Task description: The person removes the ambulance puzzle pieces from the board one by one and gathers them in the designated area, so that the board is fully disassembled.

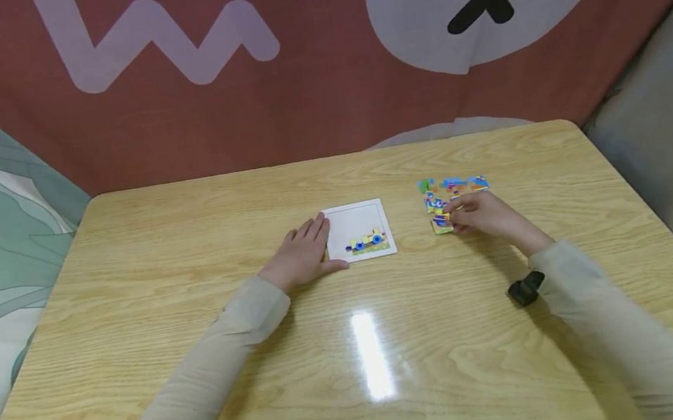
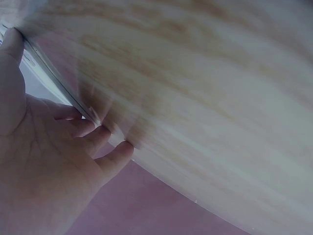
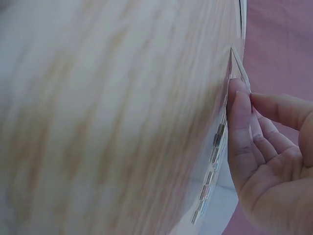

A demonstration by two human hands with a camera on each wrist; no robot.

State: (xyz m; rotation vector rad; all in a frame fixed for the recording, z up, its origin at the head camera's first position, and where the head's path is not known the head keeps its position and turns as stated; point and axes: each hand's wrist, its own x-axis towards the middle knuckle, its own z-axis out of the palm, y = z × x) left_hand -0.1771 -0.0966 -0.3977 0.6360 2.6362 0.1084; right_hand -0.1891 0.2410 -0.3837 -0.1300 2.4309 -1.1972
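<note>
A square white puzzle board (image 1: 350, 219) lies on the table, with joined pieces showing a yellow vehicle with blue wheels (image 1: 368, 241) in its lower right. My left hand (image 1: 299, 256) rests at the board's left side, fingers extended and thumb along the near edge; the left wrist view shows the fingertips (image 2: 128, 147) touching the tabletop. To the right of the board, my right hand (image 1: 482, 213) pinches a puzzle piece (image 3: 240, 69) between thumb and fingers. The piece is tilted, one edge low by the table. Loose colourful puzzle pieces (image 1: 453, 184) lie just beyond that hand.
The wooden table (image 1: 260, 404) reaches back to a reddish-brown printed backdrop (image 1: 322, 98). A small black device (image 1: 526, 289) sits at the right wrist, by the sleeve cuff. Light reflects off the table's near middle.
</note>
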